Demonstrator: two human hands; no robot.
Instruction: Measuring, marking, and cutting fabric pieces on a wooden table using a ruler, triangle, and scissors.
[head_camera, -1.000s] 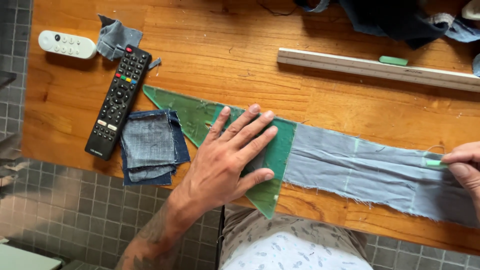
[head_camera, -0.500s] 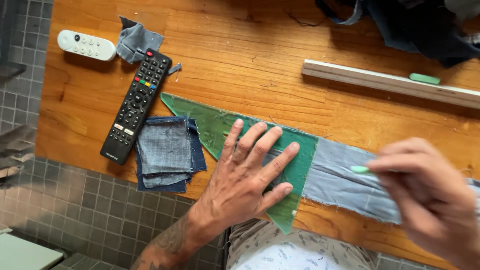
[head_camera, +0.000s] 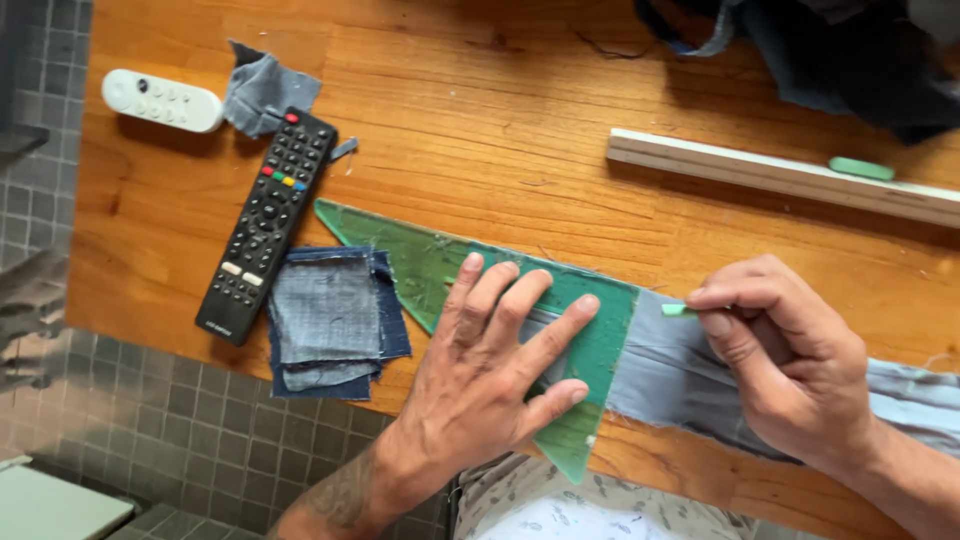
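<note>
On the wooden table (head_camera: 500, 120), my left hand (head_camera: 490, 370) stays spread flat on the green triangle ruler (head_camera: 420, 262) while my right hand (head_camera: 790, 370), pinching green chalk (head_camera: 680, 310), has come from three o'clock to the ruler's edge on the denim strip (head_camera: 670, 375).

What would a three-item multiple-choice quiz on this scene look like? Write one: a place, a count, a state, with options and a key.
1. Where does the stack of denim squares lie?
A. Beside the black remote
B. On the wooden ruler
C. Under the right hand

2. How many remotes are on the table?
A. One
B. Two
C. Three

3. How is the left hand placed?
A. Lifted clear
B. Closed into a fist
C. Pressed flat on the green triangle ruler

Key: A, the squares sit just right of the black remote; B, one black and one white remote; C, spread fingers rest on the triangle while the right hand pinches green chalk.
</note>
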